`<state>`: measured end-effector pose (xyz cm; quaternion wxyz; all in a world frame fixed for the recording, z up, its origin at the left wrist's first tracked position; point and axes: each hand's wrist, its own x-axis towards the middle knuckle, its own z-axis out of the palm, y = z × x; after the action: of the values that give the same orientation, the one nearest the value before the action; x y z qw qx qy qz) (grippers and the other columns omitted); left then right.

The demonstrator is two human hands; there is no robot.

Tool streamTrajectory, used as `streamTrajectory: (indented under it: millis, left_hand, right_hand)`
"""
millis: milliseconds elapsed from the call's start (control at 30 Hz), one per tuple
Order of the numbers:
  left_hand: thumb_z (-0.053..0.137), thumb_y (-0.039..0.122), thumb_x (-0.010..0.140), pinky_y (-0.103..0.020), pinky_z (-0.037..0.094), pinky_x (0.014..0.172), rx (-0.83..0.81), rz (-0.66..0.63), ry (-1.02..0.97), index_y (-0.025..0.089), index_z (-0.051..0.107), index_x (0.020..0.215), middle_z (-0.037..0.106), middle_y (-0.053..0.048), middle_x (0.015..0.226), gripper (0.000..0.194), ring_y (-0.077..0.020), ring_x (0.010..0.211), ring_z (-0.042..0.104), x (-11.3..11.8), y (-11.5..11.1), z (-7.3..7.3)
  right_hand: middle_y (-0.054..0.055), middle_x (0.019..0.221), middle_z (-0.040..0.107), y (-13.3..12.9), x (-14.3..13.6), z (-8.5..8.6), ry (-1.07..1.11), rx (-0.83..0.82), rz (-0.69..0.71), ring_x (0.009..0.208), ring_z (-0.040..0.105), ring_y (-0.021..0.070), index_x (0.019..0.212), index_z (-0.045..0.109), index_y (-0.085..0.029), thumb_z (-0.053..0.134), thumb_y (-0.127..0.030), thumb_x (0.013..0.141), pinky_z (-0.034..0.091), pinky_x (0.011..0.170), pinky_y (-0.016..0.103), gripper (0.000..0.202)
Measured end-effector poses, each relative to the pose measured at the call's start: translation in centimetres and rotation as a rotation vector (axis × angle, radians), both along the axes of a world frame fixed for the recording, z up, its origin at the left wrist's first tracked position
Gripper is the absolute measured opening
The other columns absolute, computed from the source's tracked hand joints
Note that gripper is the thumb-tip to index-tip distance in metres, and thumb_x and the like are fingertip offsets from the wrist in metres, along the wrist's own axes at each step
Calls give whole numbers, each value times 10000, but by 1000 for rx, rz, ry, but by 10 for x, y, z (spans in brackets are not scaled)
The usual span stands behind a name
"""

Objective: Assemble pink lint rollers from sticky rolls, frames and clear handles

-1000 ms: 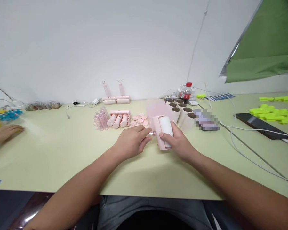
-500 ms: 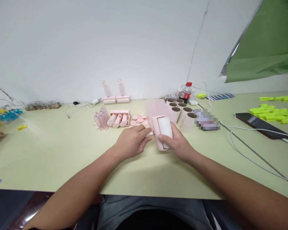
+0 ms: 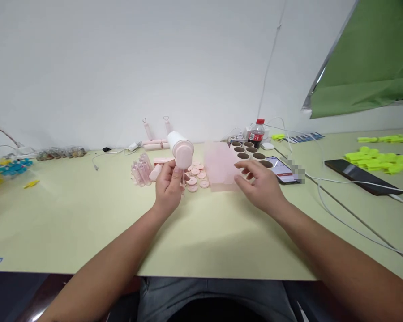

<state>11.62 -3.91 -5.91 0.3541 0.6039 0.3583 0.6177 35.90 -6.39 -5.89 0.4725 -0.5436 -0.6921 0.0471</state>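
Observation:
My left hand (image 3: 168, 188) is closed round the handle of a pink-and-white roller (image 3: 182, 152), held upright above the table with its pink end toward me. My right hand (image 3: 262, 185) is empty, its fingers apart, just right of a translucent pink sheet or cover (image 3: 221, 165). Pink discs (image 3: 192, 188) lie between the roller and the sheet. Clear pink tubes (image 3: 141, 171) stand left of my left hand, beside pink roller parts (image 3: 155, 171) partly hidden by that hand.
Cardboard-cored rolls (image 3: 244, 156), a cola bottle (image 3: 256, 133) and a phone (image 3: 282, 171) are at the right. A dark phone (image 3: 359, 176), white cables and yellow-green pieces (image 3: 376, 160) lie farther right. Blue and yellow pieces (image 3: 8, 166) are at the far left.
The roller has moved left and up, from my right hand into my left, and is turned end-on. My right hand has let go and moved right. The hand at the far left has left view.

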Motion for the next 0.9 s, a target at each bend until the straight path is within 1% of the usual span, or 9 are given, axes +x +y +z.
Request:
streamTrajectory:
  millis: [67,167,300,367,433,533,667,800,900]
  left_hand:
    - [530,543,908,-188,410,419,-52,-4,11,181,561,959,614,-41,853,366,-128,670,616,3,-2,-2]
    - [509,546,918,-177,410,424,-73,-16,26,179,551,958,614,-45,865,372,-126,683,626,6,-5,-4]
    - [533,537,909,-170,390,416,-36,-28,8,182,536,937,599,-38,852,357,-124,678,618,7,-4,-6]
    - [550,539,897,-174,394,419,-9,-33,5,181,532,912,592,-34,827,359,-122,661,606,7,-3,-5]
    - [554,543,893,-178,400,422,6,-33,0,180,531,893,586,-31,809,364,-119,647,598,7,-2,-5]
    - [551,542,894,-170,373,394,-6,-34,-2,182,534,890,581,-29,793,360,-119,639,592,8,-1,-6]
    - [553,536,895,-160,346,360,-21,-49,-2,187,532,922,583,-22,753,350,-122,615,585,7,-1,-8]
    - [556,530,894,-167,355,348,-34,-79,-20,195,513,951,583,-3,713,343,-114,562,562,6,-1,-9]
    - [555,520,898,-164,344,349,-34,-86,-35,197,500,951,577,-3,716,331,-117,578,565,6,-1,-9]
  right_hand:
    - [127,1121,660,2,0,-5,-171,23,-4,950,593,298,1094,662,-197,558,-300,815,479,828,483,316]
    - [156,1242,617,2,-2,-12,-337,73,-30,1122,518,356,1167,655,-178,566,-311,834,408,952,547,370]
    - [150,1397,523,1,-12,-16,-480,102,-26,1227,425,395,1243,624,-199,565,-313,860,367,982,593,404]
    - [173,1433,487,3,-18,-17,-547,99,-26,1274,386,416,1255,618,-180,554,-309,874,356,989,610,407]
    - [197,1445,466,6,-25,-19,-591,106,-58,1310,355,433,1245,624,-158,549,-293,879,338,1005,625,397]
    - [196,1446,460,12,-29,-24,-600,125,-115,1337,327,445,1227,630,-169,556,-259,868,304,1022,650,377]
    - [190,1448,457,19,-30,-29,-569,110,-115,1354,298,450,1146,660,-187,547,-228,864,274,1022,688,306]
    - [181,1420,483,18,-31,-28,-526,118,-53,1368,297,429,941,679,-186,522,-189,883,287,1034,676,167]
    - [175,1400,498,11,-33,-21,-409,180,45,1380,312,399,895,646,-193,517,-196,895,315,1049,640,130]
